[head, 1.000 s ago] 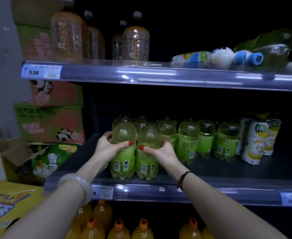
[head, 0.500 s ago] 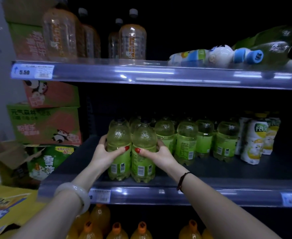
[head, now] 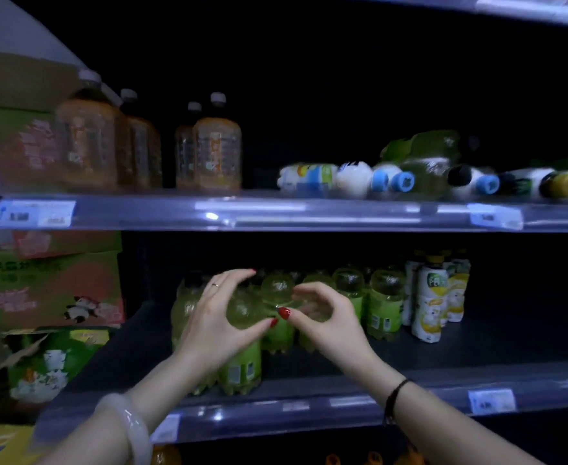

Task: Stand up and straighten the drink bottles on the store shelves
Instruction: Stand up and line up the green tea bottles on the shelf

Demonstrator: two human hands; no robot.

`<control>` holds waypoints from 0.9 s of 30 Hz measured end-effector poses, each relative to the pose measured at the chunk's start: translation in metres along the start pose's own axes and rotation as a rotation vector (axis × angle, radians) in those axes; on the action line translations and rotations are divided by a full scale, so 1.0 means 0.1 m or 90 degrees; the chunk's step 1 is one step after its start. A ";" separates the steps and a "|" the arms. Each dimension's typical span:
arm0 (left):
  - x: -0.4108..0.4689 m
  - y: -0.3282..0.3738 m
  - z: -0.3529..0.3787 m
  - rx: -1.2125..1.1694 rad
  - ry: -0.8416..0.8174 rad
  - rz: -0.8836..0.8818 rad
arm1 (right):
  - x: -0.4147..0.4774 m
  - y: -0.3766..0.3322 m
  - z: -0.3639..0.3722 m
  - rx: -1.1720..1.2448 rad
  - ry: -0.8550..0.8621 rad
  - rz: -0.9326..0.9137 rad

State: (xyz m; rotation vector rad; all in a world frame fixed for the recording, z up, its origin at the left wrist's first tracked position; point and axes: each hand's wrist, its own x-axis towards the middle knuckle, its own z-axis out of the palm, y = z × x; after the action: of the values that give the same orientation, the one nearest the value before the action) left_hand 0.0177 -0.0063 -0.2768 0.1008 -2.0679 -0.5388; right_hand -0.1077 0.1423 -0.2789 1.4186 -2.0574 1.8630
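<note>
Green soda bottles (head: 385, 307) stand upright in rows on the middle shelf (head: 309, 407). My left hand (head: 215, 323) cups the shoulder of the front green bottle (head: 240, 367), thumb and fingers around it. My right hand (head: 323, 322) hovers just right of it with curled fingers apart and nothing in them. On the upper shelf (head: 309, 216), orange drink bottles (head: 217, 152) stand upright, while white and blue bottles (head: 343, 177) and a large green bottle (head: 423, 162) lie on their sides.
White and yellow drink bottles (head: 432, 307) stand right of the green ones. Stacked cardboard drink cartons (head: 47, 290) fill the left side. Orange bottle caps (head: 333, 459) show on the shelf below. Price tags (head: 34, 213) sit on the shelf rails.
The view has tilted up and right. My right hand has let go of its green bottle and opened. My left hand has slid up to the bottle's shoulder.
</note>
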 end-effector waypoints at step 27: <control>2.70 2.26 0.42 -0.174 -0.185 -0.140 | 1.46 -1.75 -3.02 -0.153 0.066 0.155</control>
State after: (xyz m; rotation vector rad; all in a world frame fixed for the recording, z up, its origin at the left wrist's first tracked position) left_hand -0.1293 0.1348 0.0138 0.0929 -2.2538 -1.0177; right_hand -0.2445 0.3207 0.0245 1.0370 -2.3929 1.6489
